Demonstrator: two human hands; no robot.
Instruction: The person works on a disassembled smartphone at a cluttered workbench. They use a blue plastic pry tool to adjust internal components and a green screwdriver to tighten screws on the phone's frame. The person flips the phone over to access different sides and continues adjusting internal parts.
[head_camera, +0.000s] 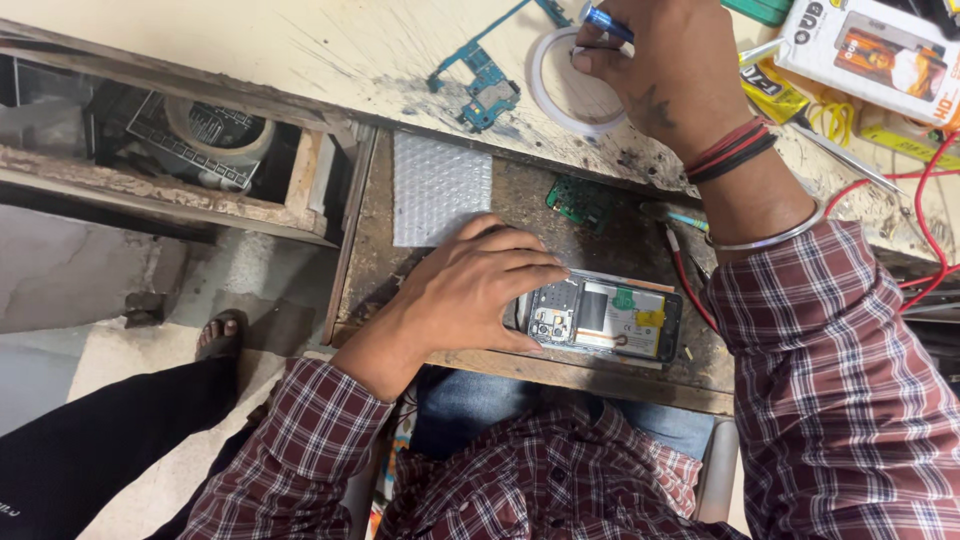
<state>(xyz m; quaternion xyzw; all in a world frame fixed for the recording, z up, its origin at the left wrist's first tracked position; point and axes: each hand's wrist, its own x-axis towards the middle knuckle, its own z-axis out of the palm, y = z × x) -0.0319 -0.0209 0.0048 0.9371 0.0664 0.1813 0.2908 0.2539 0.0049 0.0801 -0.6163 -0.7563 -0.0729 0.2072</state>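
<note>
The left hand (470, 290) covers the opened phone's (605, 320) left end; right fingertips hidden

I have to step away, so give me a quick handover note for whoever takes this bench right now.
Left hand: flat on the opened phone, steadying its end on the pull-out shelf.
Right hand: up on the bench, gripping a blue-handled tool over the tape roll.
Circuit board lies beside the roll; small green board and bubble wrap on the shelf.
Done: phone back off, insides exposed.
Left: phone not yet closed; boards still out.
</note>
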